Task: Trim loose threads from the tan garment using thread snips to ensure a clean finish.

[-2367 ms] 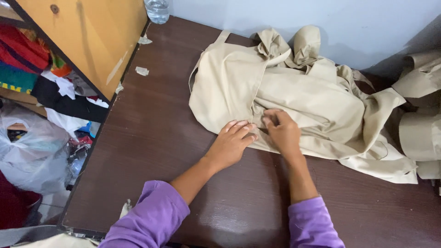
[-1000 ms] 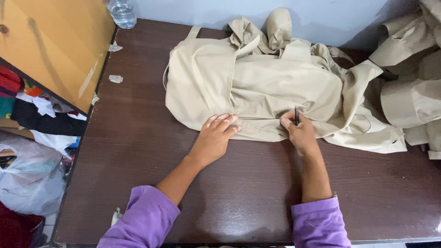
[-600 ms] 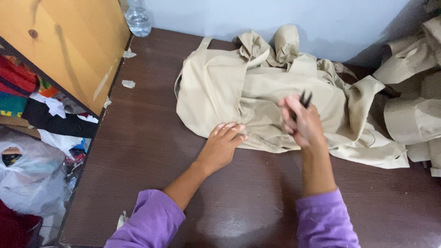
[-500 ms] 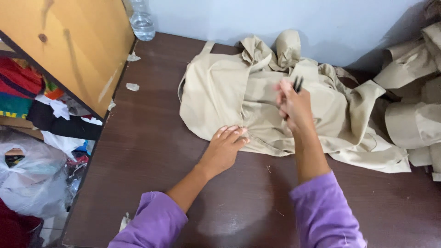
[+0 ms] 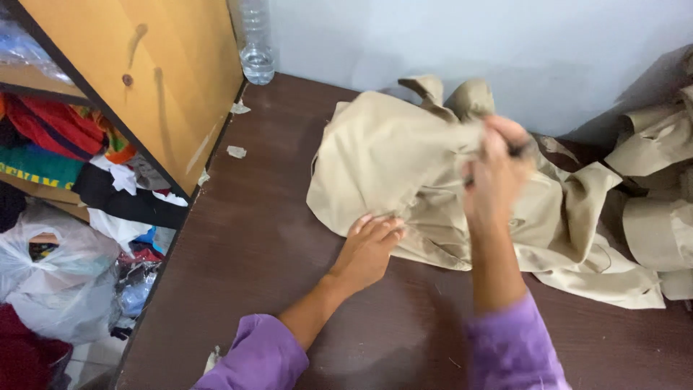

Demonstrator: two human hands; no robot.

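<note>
- The beige garment (image 5: 404,166) is spread in folds across the far half of the dark brown table (image 5: 260,238), close to the pale wall (image 5: 447,43)
- The left hand (image 5: 369,245) is laid flat, fingers released, on the near edge of the garment — the cloth is pressed to the tabletop
- The right hand (image 5: 498,170) is raised above the cloth and blurred; it is clenched on a small dark tool, of which only a tip is seen, and a fold of the garment is lifted at the fingers
- More beige pieces (image 5: 653,188) are piled at the right edge of the table
- A clear plastic bottle (image 5: 256,43) is stood at the far left corner — just beside a wooden shelf panel (image 5: 166,79)
- Small paper scraps (image 5: 236,152) are scattered near that panel
</note>
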